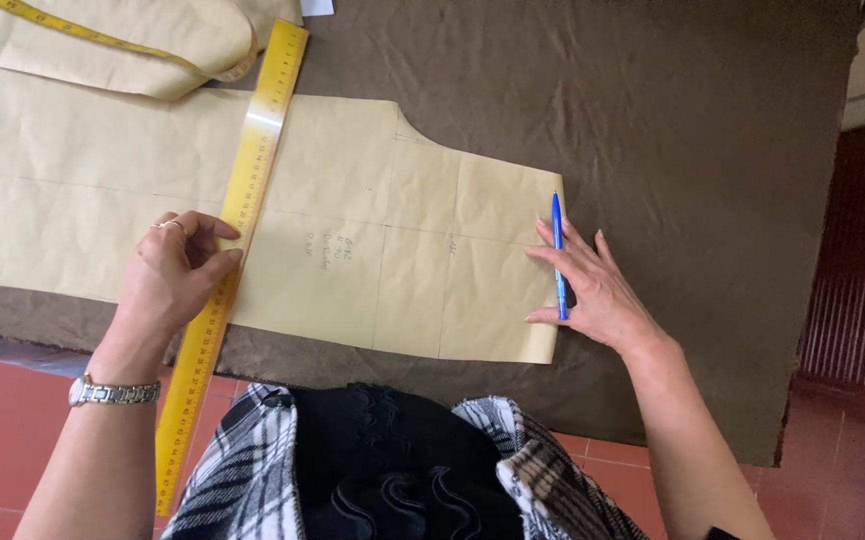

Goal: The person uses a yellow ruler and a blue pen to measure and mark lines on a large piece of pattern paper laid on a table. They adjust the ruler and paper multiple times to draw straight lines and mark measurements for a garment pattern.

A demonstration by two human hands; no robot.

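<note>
at the near edge of the brown fabric (pixel 653 130), my left hand (pixel 175 275) pins down the long yellow metre rule (pixel 238 230), thumb and fingers curled and pressed against its edge, a ring on one finger and a metal watch (pixel 113 392) at the wrist. the rule runs slantwise across the tan paper pattern (pixel 393 260), its lower end past the fabric's near edge and over the red tiled floor (pixel 3 420). to the right along that same pattern, my right hand (pixel 593 285) lies flat on the paper's end, fingers spread, with a blue pen (pixel 559 255) tucked between two of them and lying along the pattern's right edge. i judge the step in hand to be marking or checking a line on the pattern; the next move seems to call for a steady rule and flat paper. the paper is stiff, creased in squares, with faint pencilled lines and a curved notch at its far edge; the fabric beneath is soft, matt and lightly rumpled. beyond the pattern, at the fabric's far left, more cut paper pieces (pixel 113 45) lie under a yellow tape measure (pixel 103 38).
</note>
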